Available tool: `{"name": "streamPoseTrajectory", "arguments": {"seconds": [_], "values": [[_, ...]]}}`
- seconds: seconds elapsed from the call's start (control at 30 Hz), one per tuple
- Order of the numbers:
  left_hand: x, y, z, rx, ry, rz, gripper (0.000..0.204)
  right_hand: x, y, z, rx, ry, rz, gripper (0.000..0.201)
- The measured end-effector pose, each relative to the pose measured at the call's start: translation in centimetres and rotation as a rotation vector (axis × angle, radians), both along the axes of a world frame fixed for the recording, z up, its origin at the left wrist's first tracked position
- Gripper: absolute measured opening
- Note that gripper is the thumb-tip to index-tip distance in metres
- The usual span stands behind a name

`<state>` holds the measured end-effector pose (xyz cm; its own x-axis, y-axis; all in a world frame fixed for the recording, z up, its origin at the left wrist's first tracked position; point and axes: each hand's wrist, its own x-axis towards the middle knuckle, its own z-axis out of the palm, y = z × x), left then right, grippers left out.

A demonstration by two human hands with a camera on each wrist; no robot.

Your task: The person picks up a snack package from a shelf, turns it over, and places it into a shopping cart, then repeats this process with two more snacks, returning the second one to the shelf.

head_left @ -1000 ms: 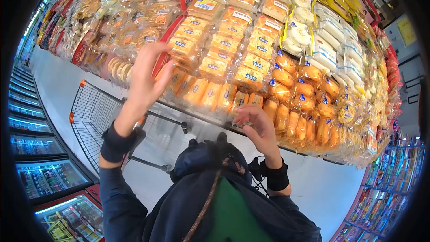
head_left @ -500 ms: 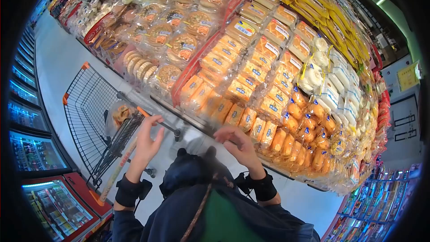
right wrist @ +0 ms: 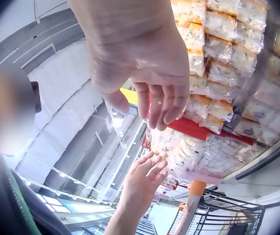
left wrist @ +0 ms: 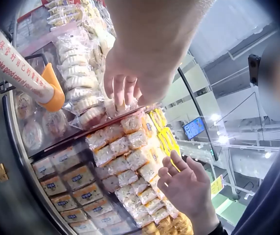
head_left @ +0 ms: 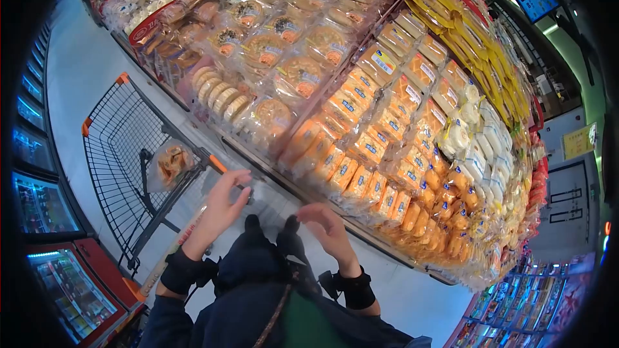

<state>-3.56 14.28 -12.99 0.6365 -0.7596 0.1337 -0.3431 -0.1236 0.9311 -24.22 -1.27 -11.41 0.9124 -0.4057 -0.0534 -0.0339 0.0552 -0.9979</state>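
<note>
The left hand and right hand, fingers loosely spread and empty, have drawn back toward the body; leftmost, the cart holds a bagged item, and the packaged breads rightward go untouched.

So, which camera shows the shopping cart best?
The head view: looking down, it shows the shopping cart with most of its wire basket. The left wrist view catches mainly the handle; the right, the handle and part of the basket.
</note>
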Motion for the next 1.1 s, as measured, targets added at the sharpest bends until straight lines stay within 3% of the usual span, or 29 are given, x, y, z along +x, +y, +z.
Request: {"name": "streamPoseTrajectory", "arguments": {"seconds": [0.17,0.53,0.7,0.9,1.1], "values": [[-0.5,-1.1,1.7,-0.004,-0.109,-0.119,0.036,-1.3,0.6,0.1,-0.019,0.019,-0.025,0.026],[-4.5,-1.7,1.6,-0.072,-0.151,-0.075,0.030,-5.8,0.0,1.6,-0.149,0.012,-0.038,0.026],[-7.4,-1.6,2.0,-0.073,-0.168,-0.058,0.030,-9.6,-0.4,-0.2,-0.125,-0.015,-0.065,0.025],[-11.3,0.2,1.4,-0.049,-0.163,-0.037,0.031,-13.4,-0.1,-2.0,-0.083,0.000,-0.040,0.024],[-14.2,4.6,0.0,-0.013,-0.143,0.095,0.031,-14.6,0.5,-3.9,-0.030,0.037,0.060,0.023]]}}
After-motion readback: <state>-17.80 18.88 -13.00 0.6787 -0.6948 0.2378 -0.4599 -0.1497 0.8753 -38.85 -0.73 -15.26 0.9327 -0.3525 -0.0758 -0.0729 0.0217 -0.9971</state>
